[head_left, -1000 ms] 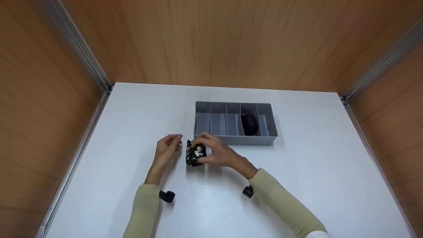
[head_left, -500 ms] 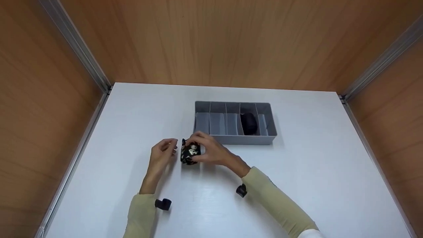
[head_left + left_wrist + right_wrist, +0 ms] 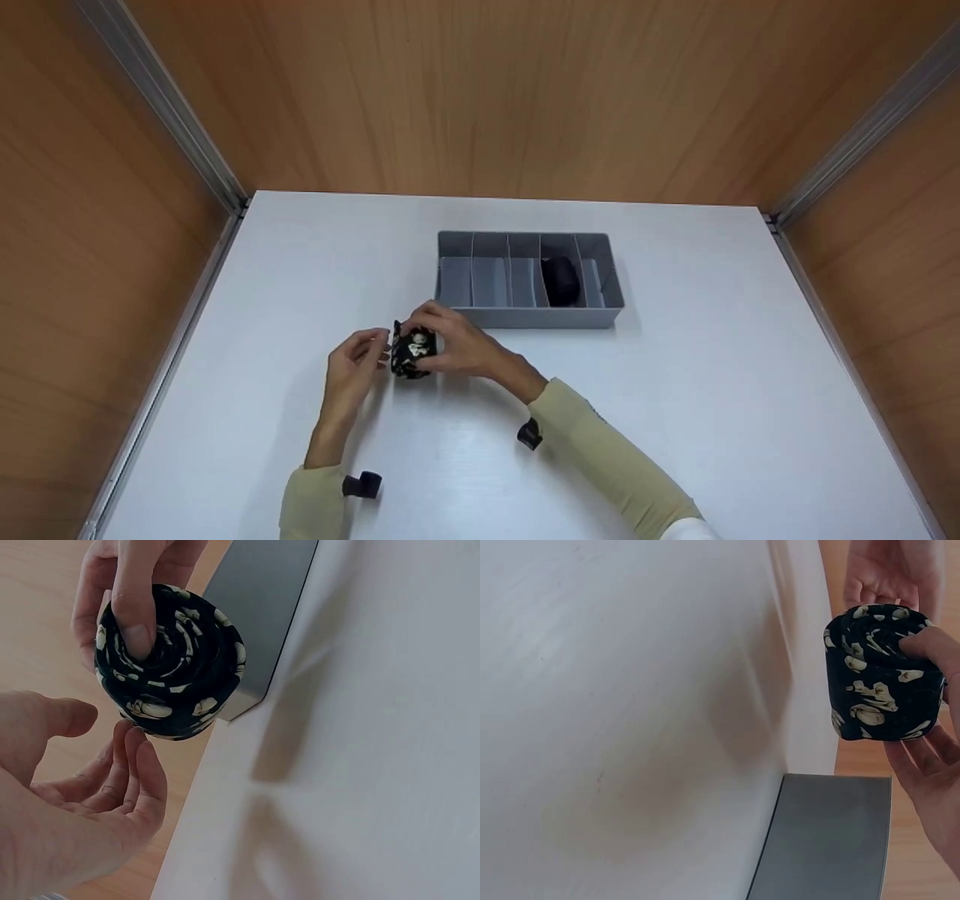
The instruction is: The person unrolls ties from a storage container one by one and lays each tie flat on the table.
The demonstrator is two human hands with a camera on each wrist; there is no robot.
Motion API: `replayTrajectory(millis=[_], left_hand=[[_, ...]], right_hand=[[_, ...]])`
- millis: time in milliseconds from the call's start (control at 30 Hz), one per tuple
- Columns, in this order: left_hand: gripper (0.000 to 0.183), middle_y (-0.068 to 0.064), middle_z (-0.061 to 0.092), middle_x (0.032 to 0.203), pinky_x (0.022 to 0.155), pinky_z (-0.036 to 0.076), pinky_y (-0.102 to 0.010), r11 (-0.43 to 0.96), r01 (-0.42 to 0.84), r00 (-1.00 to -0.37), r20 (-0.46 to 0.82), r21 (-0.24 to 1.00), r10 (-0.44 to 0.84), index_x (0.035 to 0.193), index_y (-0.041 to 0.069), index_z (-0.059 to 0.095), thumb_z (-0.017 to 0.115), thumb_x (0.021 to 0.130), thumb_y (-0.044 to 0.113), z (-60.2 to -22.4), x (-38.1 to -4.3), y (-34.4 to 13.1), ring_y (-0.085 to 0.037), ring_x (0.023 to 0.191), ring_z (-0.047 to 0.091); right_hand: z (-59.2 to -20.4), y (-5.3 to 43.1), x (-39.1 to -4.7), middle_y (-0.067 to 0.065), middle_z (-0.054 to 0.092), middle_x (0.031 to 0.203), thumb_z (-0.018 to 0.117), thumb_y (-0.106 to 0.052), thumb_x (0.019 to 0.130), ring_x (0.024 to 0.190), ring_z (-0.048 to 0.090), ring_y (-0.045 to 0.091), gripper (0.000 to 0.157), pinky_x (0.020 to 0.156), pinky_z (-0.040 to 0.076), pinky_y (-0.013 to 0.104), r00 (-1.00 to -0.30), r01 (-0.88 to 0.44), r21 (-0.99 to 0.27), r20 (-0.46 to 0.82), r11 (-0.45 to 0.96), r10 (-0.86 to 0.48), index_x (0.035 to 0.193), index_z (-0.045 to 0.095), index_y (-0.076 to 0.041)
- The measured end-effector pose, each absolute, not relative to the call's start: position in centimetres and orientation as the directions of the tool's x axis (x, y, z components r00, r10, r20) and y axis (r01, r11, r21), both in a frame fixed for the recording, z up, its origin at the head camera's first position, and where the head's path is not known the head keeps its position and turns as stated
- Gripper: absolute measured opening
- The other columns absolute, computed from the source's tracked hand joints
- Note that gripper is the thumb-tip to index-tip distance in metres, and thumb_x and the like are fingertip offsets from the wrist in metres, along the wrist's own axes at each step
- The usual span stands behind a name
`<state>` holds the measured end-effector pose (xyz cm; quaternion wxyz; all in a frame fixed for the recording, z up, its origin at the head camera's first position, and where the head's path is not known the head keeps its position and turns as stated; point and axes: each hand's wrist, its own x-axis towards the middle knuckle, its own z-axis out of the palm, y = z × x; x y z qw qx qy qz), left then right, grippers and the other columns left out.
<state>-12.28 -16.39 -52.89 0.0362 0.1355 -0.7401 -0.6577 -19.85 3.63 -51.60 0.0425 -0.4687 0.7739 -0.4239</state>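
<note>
A rolled-up black cloth with a cream flower print (image 3: 414, 351) is held above the table, left of the grey box's front corner. My right hand (image 3: 461, 346) grips it, thumb pressed on the coiled end and fingers around the far side. My left hand (image 3: 349, 375) is just to the left, fingers loosely bent and thumb apart. In the left wrist view its fingertips (image 3: 146, 757) are at the lower edge of the roll (image 3: 172, 709); whether they touch, I cannot tell. The coiled layers also show in the right wrist view on the roll (image 3: 877, 701).
A grey divided box (image 3: 544, 318) stands behind the hands on the white table (image 3: 712, 360). A dark rolled item (image 3: 561, 281) lies in its second compartment from the right. Wooden panels (image 3: 480, 97) enclose the back and sides. A small black camera (image 3: 363, 485) sits on each wrist.
Both hands have moved left, away from the box, with the rolled cloth still in the right hand. The left hand has also come a little nearer to the person and closer to the roll.
</note>
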Motion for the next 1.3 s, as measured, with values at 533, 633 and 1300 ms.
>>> replayTrajectory(millis=[533, 633, 1300], left_hand=[[0.041, -0.015, 0.066, 0.115, 0.085, 0.056, -0.032, 0.132, -0.17, -0.959, -0.133, 0.977, -0.249, 0.125, 0.003, 0.066, 0.071, 0.099, 0.034, -52.7, -9.9, -17.3, -0.02, 0.102, 0.061], [0.042, -0.014, 0.064, 0.114, 0.082, 0.054, -0.027, 0.157, -0.171, -0.963, -0.131, 0.973, -0.237, 0.127, 0.003, 0.064, 0.072, 0.098, 0.032, -52.8, -9.6, -17.5, -0.021, 0.103, 0.06], [0.036, -0.015, 0.063, 0.112, 0.078, 0.053, -0.022, 0.166, -0.188, -0.95, -0.136, 0.968, -0.281, 0.123, 0.001, 0.064, 0.076, 0.096, 0.022, -53.9, -8.1, -18.0, -0.021, 0.1, 0.061]], right_hand=[[-51.9, 1.4, -18.7, 0.009, 0.058, 0.123, 0.081, -0.008, 0.086, 0.113, 0.057, 0.017, 0.041, 0.098, 0.047, 0.023, -0.544, -0.694, -0.682, 0.287, 0.231, -0.789, 0.124, 0.066, -0.006], [-52.0, 0.9, -18.6, 0.008, 0.058, 0.123, 0.081, -0.01, 0.087, 0.114, 0.057, 0.016, 0.04, 0.099, 0.046, 0.023, -0.549, -0.701, -0.663, 0.266, 0.263, -0.792, 0.124, 0.066, -0.008], [-52.5, -1.5, -17.0, 0.004, 0.061, 0.122, 0.083, -0.017, 0.086, 0.112, 0.057, 0.012, 0.038, 0.098, 0.044, 0.018, -0.548, -0.739, -0.575, 0.209, 0.352, -0.81, 0.121, 0.069, -0.011]])
